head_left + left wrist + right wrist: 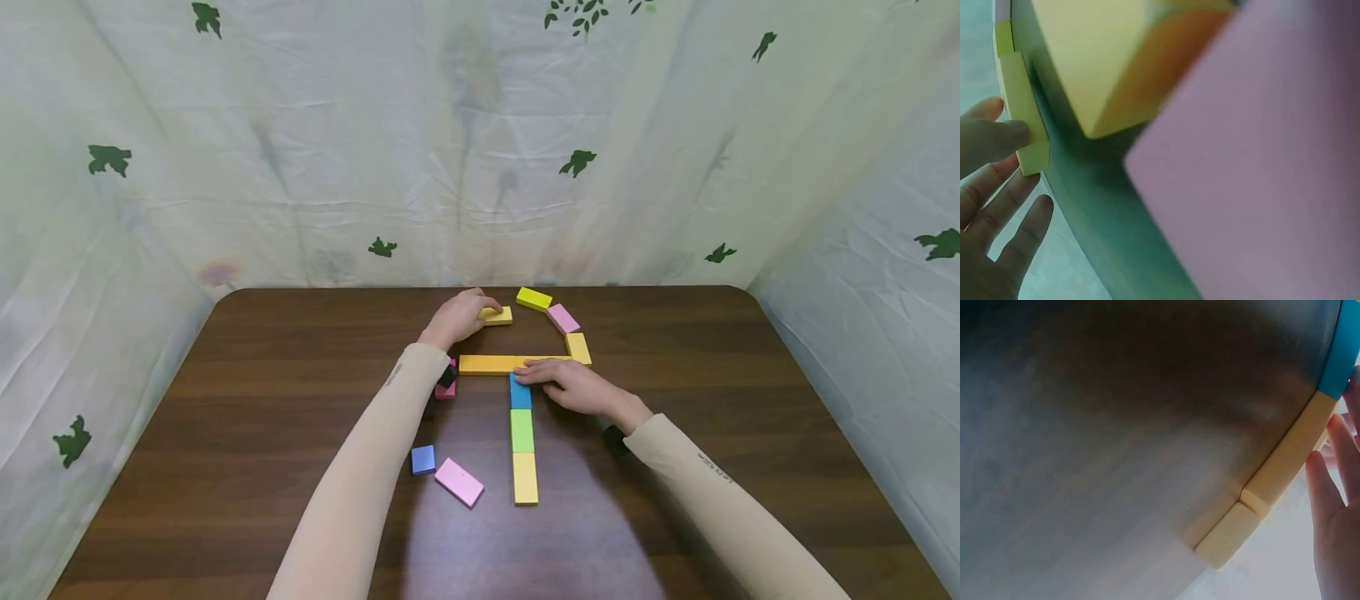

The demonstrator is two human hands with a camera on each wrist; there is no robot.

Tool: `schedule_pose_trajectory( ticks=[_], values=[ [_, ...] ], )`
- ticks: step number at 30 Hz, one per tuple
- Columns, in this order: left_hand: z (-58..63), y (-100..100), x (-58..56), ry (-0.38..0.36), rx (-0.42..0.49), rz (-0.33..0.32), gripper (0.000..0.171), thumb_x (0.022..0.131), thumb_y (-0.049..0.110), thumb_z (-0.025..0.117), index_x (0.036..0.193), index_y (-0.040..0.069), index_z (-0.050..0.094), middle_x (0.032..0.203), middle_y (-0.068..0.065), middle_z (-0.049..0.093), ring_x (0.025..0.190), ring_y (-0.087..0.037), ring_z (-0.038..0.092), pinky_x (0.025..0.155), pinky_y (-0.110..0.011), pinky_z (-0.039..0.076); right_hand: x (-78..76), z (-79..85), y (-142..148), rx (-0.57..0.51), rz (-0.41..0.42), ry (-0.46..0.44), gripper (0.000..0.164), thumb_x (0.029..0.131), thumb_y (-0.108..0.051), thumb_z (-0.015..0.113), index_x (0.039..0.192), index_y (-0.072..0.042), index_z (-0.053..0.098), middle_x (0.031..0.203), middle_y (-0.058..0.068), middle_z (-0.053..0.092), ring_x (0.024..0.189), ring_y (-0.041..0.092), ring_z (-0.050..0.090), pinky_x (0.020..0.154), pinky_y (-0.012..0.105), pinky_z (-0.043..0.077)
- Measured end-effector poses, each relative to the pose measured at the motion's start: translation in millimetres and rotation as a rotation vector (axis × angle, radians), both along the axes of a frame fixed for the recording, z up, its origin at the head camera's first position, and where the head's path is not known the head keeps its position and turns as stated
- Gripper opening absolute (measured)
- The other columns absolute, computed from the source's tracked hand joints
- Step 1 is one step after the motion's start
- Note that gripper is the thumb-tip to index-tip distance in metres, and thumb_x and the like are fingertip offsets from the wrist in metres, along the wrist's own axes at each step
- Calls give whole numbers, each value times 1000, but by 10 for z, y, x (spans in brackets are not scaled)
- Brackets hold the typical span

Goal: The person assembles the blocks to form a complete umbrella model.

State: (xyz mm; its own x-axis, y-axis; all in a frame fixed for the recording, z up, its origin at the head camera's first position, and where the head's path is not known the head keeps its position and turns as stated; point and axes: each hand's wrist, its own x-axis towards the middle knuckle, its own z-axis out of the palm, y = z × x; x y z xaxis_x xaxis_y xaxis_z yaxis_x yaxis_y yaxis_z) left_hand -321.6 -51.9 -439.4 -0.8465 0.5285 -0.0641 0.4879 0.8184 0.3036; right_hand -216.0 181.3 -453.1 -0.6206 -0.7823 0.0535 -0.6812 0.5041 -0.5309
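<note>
At 11 o'clock from the T-joint of the layout sits the pale yellow blk (pixel 502 317), pinched btwn thumb and fingers of the L hand (pixel 459 318), little finger spread away. R hand (pixel 576 388) comes in from 4 o'clock, fingers extended, tips resting at the R orange blk (pixel 542 362) by the blue blk (pixel 519 393).

L orange blk (pixel 487 365) lies end to end w/ it, at 9. Column runs to 6 o'clock: blue blk, then green blk (pixel 522 431), then long yellow blk (pixel 525 480), ends touching. Curve round the upper R: bright yellow blk (pixel 534 300) at 12, upper pink blk (pixel 563 318) btwn 1 and 2, short yellow blk (pixel 578 347) at 2.

Loose pcs: dark pink blk (pixel 446 391) at approx 9, partly hidden by L wrist; blue square blk (pixel 423 460) at 8; light pink blk (pixel 459 482) at 7.

All on a dark wood table (pixel 285 375); white cloth (pixel 337 125) w/ green leaf prints behind.
</note>
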Motion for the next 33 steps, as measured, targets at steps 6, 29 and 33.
schedule_pose_trajectory(
  ticks=[6,29,33],
  values=[
    [-5,52,-37,25,-19,72,34,93,4,58,124,16,65,126,-9,57,114,-24,53,95,-39,43,10,10,-1,-1,-3,2,46,86,11,49,130,-1,59,133,11,56,129,27,44,104,43,36],
    [183,93,87,-51,-216,-43,41,98,19,53,138,9,53,142,-10,46,129,-26,43,104,-45,34,21,22,10,-11,-12,14,45,87,11,49,129,-1,59,132,10,57,129,27,45,103,43,36],
    [182,132,94,-78,-239,-26,43,98,18,51,140,7,49,144,-10,43,130,-25,41,106,-41,33,24,20,2,-10,-12,10,45,87,11,49,129,-1,60,132,10,57,128,27,45,103,43,37]
  ],
)
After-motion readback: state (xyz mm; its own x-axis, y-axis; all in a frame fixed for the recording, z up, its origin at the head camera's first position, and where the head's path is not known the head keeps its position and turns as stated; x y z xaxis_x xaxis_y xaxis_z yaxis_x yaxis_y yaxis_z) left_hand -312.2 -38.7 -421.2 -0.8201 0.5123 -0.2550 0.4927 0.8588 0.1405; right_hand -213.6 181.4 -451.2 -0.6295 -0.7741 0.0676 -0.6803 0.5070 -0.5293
